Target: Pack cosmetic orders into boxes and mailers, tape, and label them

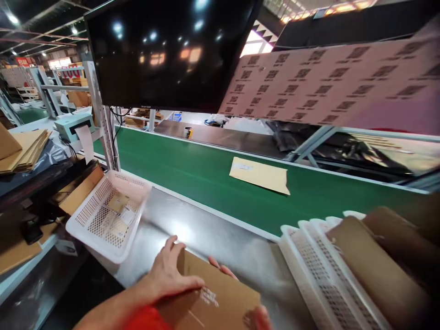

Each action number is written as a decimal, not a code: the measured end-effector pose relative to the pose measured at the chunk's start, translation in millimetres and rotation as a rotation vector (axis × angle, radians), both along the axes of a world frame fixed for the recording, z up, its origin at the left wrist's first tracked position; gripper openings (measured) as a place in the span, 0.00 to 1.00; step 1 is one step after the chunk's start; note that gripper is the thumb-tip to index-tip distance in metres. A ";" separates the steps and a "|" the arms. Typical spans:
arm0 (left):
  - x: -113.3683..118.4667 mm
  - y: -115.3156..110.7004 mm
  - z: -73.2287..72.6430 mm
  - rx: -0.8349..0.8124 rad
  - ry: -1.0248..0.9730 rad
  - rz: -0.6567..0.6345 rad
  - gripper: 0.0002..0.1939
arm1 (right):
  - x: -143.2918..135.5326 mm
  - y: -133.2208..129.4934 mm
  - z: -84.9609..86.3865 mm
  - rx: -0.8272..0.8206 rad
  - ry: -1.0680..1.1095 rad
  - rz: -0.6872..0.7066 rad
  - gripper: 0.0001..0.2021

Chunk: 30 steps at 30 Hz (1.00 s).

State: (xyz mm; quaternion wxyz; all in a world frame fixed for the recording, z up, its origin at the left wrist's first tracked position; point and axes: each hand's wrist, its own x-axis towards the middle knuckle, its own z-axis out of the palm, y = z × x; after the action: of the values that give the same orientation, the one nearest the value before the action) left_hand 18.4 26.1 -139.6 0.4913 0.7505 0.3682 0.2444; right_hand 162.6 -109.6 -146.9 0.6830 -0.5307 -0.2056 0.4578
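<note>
A brown cardboard box (213, 298) with pale printing on its face is held low over the front of the metal table (192, 220). My left hand (172, 270) grips its left side, the thumb lying on the printed face and the fingers over the top left edge. My right hand (263, 317) holds the right side; only some fingertips show past the far edge and at the lower right corner, and the box hides the rest. A white plastic basket (137, 190) with several small packets inside stands left of the hands.
Beyond the table runs a green conveyor belt (165, 158) carrying a yellow padded envelope (259, 175). Nested white baskets (319, 261) stand at the right, with brown material over them. A dark monitor (165, 55) hangs above the belt. A label printer (74, 124) is at the left.
</note>
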 end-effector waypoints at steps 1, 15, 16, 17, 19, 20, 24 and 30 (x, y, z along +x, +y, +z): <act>1.5 7.5 5.3 0.028 -0.065 0.000 0.43 | -1.0 5.5 5.1 0.054 -0.021 -0.011 0.42; -21.1 19.0 -11.2 -0.103 -0.480 -0.217 0.24 | -1.8 24.2 -18.3 0.143 -0.303 -0.237 0.49; -18.8 15.1 -11.7 -0.123 -0.479 -0.239 0.25 | -2.5 23.7 -26.1 0.111 -0.272 -0.309 0.49; -16.4 12.0 -13.3 -0.126 -0.465 -0.250 0.27 | -4.2 22.4 -33.6 0.079 -0.225 -0.366 0.49; -13.0 9.9 -19.1 -0.090 -0.406 -0.241 0.30 | -8.4 18.2 -46.9 0.024 -0.120 -0.430 0.47; -12.6 11.0 -22.6 -0.069 -0.355 -0.246 0.33 | -9.9 15.9 -52.3 0.001 -0.079 -0.414 0.45; -13.8 21.1 -31.9 -0.081 -0.122 -0.309 0.39 | -7.4 14.1 -59.2 -0.116 -0.025 -0.133 0.39; 5.6 20.6 -39.9 -0.255 -0.124 -0.077 0.32 | 2.8 24.0 -44.5 -0.127 -0.030 -0.177 0.32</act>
State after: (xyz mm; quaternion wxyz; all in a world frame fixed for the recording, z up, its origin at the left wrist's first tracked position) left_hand 23.9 46.7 -179.5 0.6136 0.6791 0.3360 0.2225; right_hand 165.4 -85.6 -191.5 0.6824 -0.5960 -0.1388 0.3999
